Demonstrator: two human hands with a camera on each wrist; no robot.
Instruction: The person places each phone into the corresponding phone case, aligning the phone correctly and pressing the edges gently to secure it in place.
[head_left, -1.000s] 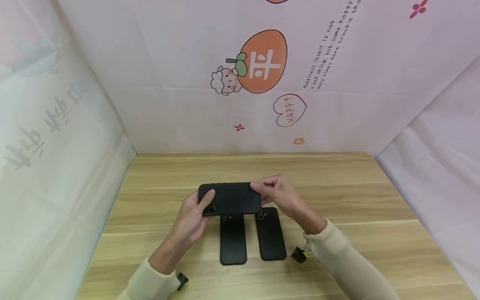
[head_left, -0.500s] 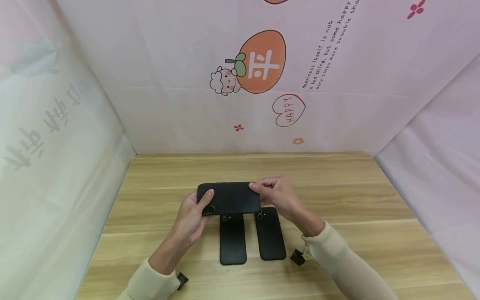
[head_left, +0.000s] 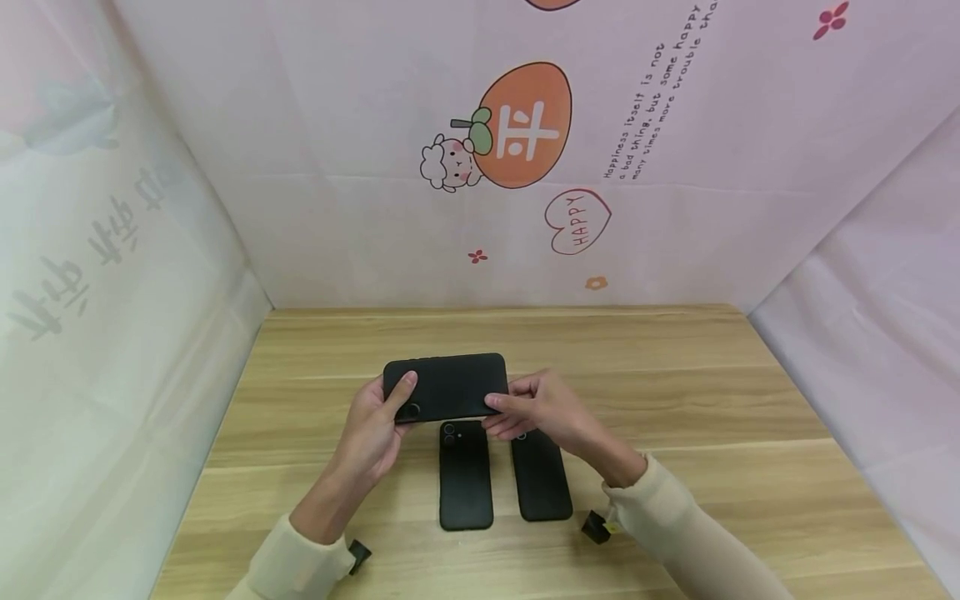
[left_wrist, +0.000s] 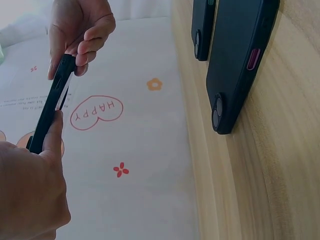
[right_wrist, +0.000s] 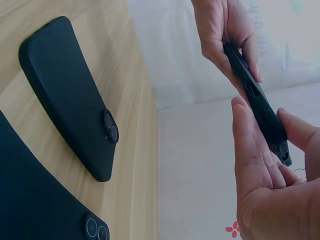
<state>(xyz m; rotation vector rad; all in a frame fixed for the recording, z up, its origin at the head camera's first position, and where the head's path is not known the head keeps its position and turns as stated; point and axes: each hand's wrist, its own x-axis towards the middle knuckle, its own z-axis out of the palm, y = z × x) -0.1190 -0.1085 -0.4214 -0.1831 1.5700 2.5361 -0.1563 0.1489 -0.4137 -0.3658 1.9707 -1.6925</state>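
Note:
A phone in a matte black case (head_left: 453, 385) is held level above the table in the head view, its long side running left to right. My left hand (head_left: 369, 429) grips its left end, thumb lying on the face close to a round camera ring. At the lower right corner my right hand (head_left: 553, 414) pinches the phone, thumb in front and fingers behind. The right wrist view shows small cutouts along the cased phone's edge (right_wrist: 257, 102). Below lie two more black-cased phones, the left one (head_left: 467, 483) fully visible and the right one (head_left: 545, 487) partly covered by my right hand.
The wood-grain table (head_left: 645, 358) meets a white printed cloth (head_left: 360, 242) along its back edge. Cloth also hangs at both sides. A small black wrist camera (head_left: 596, 527) sticks out at the right cuff, another (head_left: 359, 556) at the left.
The held phone has shifted slightly left and up, with my left hand. My right hand has slid from its upper right corner down to the lower right corner. The two phones below stay put.

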